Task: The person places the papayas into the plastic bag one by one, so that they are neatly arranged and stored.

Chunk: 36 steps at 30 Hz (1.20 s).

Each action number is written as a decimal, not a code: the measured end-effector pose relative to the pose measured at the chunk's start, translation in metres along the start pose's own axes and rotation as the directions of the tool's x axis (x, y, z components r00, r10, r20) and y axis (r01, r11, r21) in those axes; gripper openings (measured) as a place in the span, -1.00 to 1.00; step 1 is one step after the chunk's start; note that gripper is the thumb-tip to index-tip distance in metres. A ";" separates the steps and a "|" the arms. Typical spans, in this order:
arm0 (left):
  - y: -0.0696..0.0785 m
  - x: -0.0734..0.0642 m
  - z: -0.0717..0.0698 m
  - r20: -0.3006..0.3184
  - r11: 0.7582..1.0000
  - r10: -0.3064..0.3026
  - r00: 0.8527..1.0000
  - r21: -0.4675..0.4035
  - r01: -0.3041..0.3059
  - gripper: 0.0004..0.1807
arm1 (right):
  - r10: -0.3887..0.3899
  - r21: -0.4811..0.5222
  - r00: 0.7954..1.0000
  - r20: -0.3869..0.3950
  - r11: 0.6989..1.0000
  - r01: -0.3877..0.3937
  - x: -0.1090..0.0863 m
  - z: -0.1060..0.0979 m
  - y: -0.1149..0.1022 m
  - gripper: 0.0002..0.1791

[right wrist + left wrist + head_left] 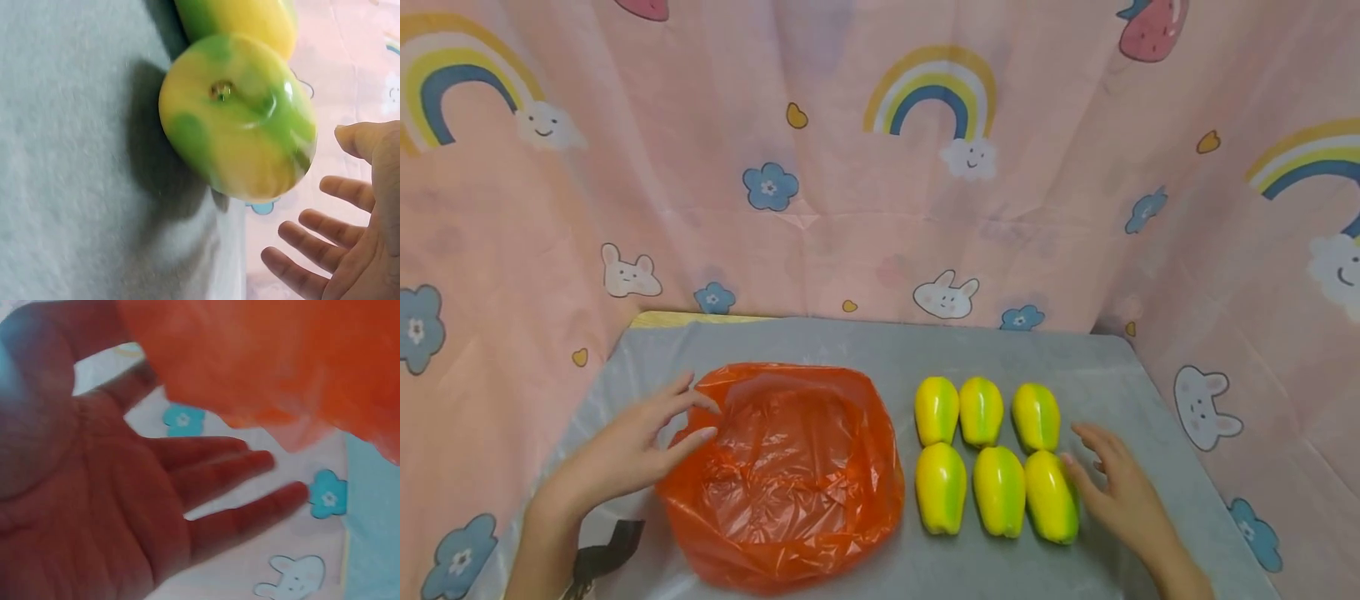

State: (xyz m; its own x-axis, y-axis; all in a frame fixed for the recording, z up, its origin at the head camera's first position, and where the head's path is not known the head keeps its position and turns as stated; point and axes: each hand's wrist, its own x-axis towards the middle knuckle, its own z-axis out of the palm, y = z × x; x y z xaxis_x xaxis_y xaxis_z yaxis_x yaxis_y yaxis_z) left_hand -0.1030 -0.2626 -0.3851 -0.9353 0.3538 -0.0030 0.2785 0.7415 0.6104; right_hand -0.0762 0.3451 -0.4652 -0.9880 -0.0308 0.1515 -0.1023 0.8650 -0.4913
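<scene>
An orange-red plastic bag stands on the table with its mouth spread wide. My left hand is at the bag's left rim, fingers and thumb apart; in the left wrist view the bag's edge overlaps the thumb side of the palm. Several yellow-and-green papayas lie right of the bag in two rows of three. Beside the near right papaya is my right hand, its fingers loosely spread. The right wrist view has a gap between that hand and the papaya's rounded end.
A grey cloth covers the table, with a strip of pale wood showing at the back left. Pink printed curtains enclose the back and both sides. A dark strap is near my left wrist.
</scene>
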 end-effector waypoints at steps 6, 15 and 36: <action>0.003 -0.001 0.003 0.028 0.999 -0.005 1.000 0.045 0.004 -0.66 | 0.080 0.014 0.995 0.059 0.997 -0.081 -0.005 0.005 -0.010 -0.28; 0.001 0.007 0.007 0.078 0.998 -0.044 0.996 0.036 0.041 -0.49 | 0.189 0.008 0.970 0.156 0.981 -0.192 -0.009 0.009 -0.015 -0.14; -0.004 0.014 0.007 0.040 0.996 -0.064 0.997 0.071 0.061 -0.39 | 0.193 -0.052 0.948 0.254 0.981 -0.185 -0.017 0.012 -0.020 -0.08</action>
State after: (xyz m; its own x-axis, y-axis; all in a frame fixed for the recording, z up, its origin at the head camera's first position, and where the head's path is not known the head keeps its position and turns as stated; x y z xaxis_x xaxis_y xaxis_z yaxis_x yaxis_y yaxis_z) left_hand -0.1160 -0.2569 -0.3932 -0.9416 0.3285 -0.0737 0.2360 0.8001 0.5515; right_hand -0.0588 0.3223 -0.4687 -0.9856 0.0102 -0.1688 0.0888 0.8806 -0.4654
